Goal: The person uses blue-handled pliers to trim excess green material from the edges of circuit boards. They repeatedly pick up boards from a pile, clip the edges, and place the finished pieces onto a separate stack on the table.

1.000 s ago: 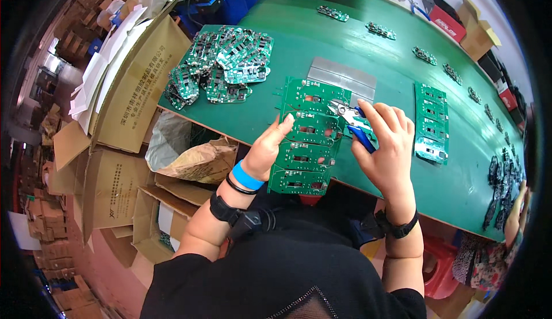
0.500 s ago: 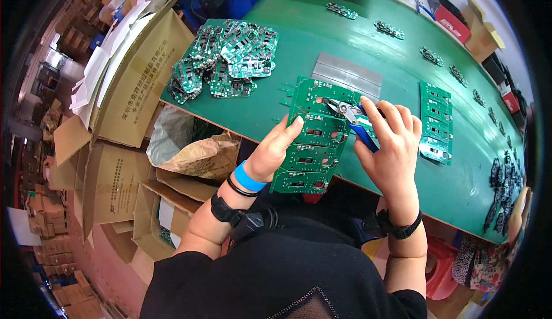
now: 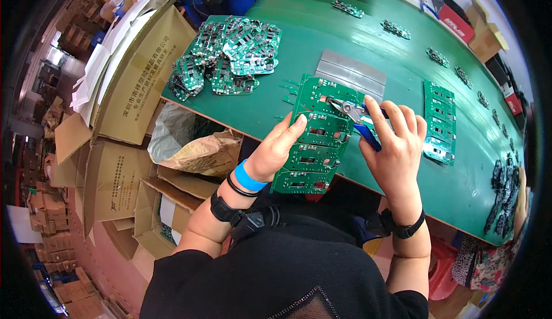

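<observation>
My left hand (image 3: 278, 149) grips a panel of green circuit boards (image 3: 307, 149) by its left edge, thumb on top and fingers hidden beneath. In my right hand (image 3: 397, 140) is a pair of cutting pliers (image 3: 352, 112) with blue handles. The jaws lie over a cutout in the panel's top board; whether they touch it I cannot tell. Beyond the panel, a grey ridged metal plate (image 3: 352, 73) rests on the green table (image 3: 322, 31). Another panel of green boards (image 3: 440, 122) lies to the right of my right hand.
A heap of separate circuit boards (image 3: 230, 54) sits at the table's far left. Small board assemblies (image 3: 396, 29) form a curved row toward the right, ending near a dark pile (image 3: 503, 195). Open cardboard boxes (image 3: 138, 83) and a crumpled paper bag (image 3: 204, 155) stand left of the table.
My right hand and the pliers have shifted very slightly right, their jaws still over the top board. The view has moved a little; my left hand keeps its hold on the panel.
</observation>
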`<move>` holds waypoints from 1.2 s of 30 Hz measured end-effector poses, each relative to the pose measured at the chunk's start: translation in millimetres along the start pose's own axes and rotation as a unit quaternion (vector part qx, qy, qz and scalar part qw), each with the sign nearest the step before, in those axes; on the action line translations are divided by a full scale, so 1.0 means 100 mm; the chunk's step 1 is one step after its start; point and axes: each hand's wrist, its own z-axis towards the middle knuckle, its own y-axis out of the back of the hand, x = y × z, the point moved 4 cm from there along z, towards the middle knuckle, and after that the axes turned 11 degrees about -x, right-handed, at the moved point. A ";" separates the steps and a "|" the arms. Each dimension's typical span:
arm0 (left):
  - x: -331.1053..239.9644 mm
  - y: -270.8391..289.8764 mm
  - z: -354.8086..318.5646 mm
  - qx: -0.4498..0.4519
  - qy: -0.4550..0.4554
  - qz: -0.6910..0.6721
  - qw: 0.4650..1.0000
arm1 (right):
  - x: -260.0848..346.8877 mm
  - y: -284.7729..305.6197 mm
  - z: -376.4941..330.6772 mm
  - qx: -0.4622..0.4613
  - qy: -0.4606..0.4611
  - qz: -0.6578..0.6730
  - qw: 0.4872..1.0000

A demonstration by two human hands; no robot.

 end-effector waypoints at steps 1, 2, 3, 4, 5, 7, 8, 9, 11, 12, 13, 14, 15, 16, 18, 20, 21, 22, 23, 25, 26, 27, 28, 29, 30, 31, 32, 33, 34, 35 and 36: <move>0.00 0.00 0.00 0.003 0.004 -0.004 1.000 | 0.00 0.00 0.00 -0.001 0.006 -0.002 1.000; -0.01 0.00 -0.01 0.006 0.007 -0.008 1.000 | -0.01 -0.02 0.00 -0.003 0.013 -0.005 1.000; -0.01 -0.01 -0.01 0.010 0.012 -0.012 1.000 | -0.02 -0.02 -0.01 -0.004 0.018 -0.008 1.000; -0.02 -0.02 -0.01 0.011 0.013 -0.010 1.000 | -0.02 -0.03 -0.02 -0.004 0.015 0.003 1.000; -0.03 -0.02 -0.02 0.013 0.015 -0.009 1.000 | -0.03 -0.04 -0.03 -0.004 0.011 0.014 1.000; -0.04 -0.01 -0.02 0.011 0.014 0.000 1.000 | -0.04 -0.05 -0.03 -0.014 0.000 0.028 1.000; -0.03 0.00 -0.01 0.008 0.011 0.007 1.000 | -0.06 -0.05 -0.03 -0.025 -0.008 0.029 0.999; -0.02 0.02 0.00 0.004 0.007 0.014 1.000 | -0.07 -0.04 -0.03 -0.036 -0.015 0.032 0.999; -0.01 0.07 0.00 -0.002 0.023 -0.020 1.000 | -0.12 0.02 -0.02 -0.053 -0.040 0.061 0.996; 0.00 0.11 -0.01 -0.008 0.030 -0.036 0.999 | -0.14 0.05 -0.03 -0.062 -0.051 0.080 0.994; 0.04 0.17 0.00 -0.025 0.081 -0.110 0.990 | -0.15 0.07 -0.04 -0.067 -0.060 0.082 0.993; 0.05 0.23 0.00 0.018 0.111 -0.186 0.976 | -0.15 0.06 -0.07 -0.049 -0.063 0.084 0.993; 0.05 0.28 0.01 0.065 0.143 -0.260 0.953 | -0.16 0.05 -0.10 -0.031 -0.067 0.081 0.994; 0.05 0.29 0.01 0.110 0.174 -0.332 0.920 | -0.17 0.04 -0.13 -0.012 -0.071 0.079 0.994; 0.10 0.30 0.02 0.109 0.173 -0.359 0.911 | -0.14 0.00 -0.16 0.012 -0.080 0.083 0.993; 0.15 0.30 0.03 0.094 0.161 -0.322 0.928 | -0.18 0.04 -0.17 -0.013 -0.098 0.076 0.992; 0.16 0.27 0.02 0.076 0.162 -0.323 0.930 | -0.19 0.06 -0.16 -0.031 -0.094 0.067 0.993; 0.15 0.23 0.00 0.052 0.141 -0.261 0.954 | -0.21 0.08 -0.14 -0.049 -0.090 0.057 0.993; 0.12 0.17 -0.02 0.028 0.118 -0.197 0.973 | -0.20 0.07 -0.12 -0.051 -0.080 0.061 0.994; 0.16 0.17 0.00 0.009 0.103 -0.135 0.985 | -0.16 0.03 -0.10 -0.036 -0.062 0.066 0.995; 0.16 0.15 -0.01 0.003 0.087 -0.105 0.991 | -0.12 0.00 -0.10 -0.028 -0.053 0.068 0.996; 0.15 0.12 -0.02 -0.002 0.071 -0.074 0.995 | -0.08 -0.02 -0.10 -0.021 -0.048 0.062 0.997; 0.14 0.09 -0.03 -0.008 0.054 -0.043 0.998 | -0.05 -0.04 -0.11 -0.009 -0.051 0.054 0.997; 0.12 0.05 -0.05 -0.017 0.046 -0.025 0.998 | -0.04 -0.05 -0.10 -0.008 -0.050 0.052 0.997; 0.10 0.02 -0.05 -0.028 0.037 -0.030 0.998 | -0.03 -0.06 -0.10 -0.007 -0.049 0.051 0.997; 0.08 -0.02 -0.06 -0.038 0.029 -0.035 0.998 | -0.02 -0.06 -0.10 -0.004 -0.048 0.050 0.998; 0.07 -0.03 -0.06 -0.048 0.021 -0.039 0.998 | -0.01 -0.06 -0.09 -0.001 -0.047 0.050 0.998; 0.06 -0.04 -0.07 -0.043 0.019 -0.043 0.998 | -0.01 -0.06 -0.09 0.003 -0.046 0.049 0.998; 0.06 -0.05 -0.07 -0.038 0.016 -0.046 0.998 | -0.01 -0.06 -0.09 0.002 -0.044 0.050 0.998; 0.05 -0.06 -0.08 -0.032 0.014 -0.049 0.998 | -0.01 -0.06 -0.08 0.000 -0.041 0.050 0.998; 0.05 -0.05 -0.08 -0.037 0.011 -0.042 0.998 | 0.00 -0.06 -0.08 0.000 -0.038 0.051 0.998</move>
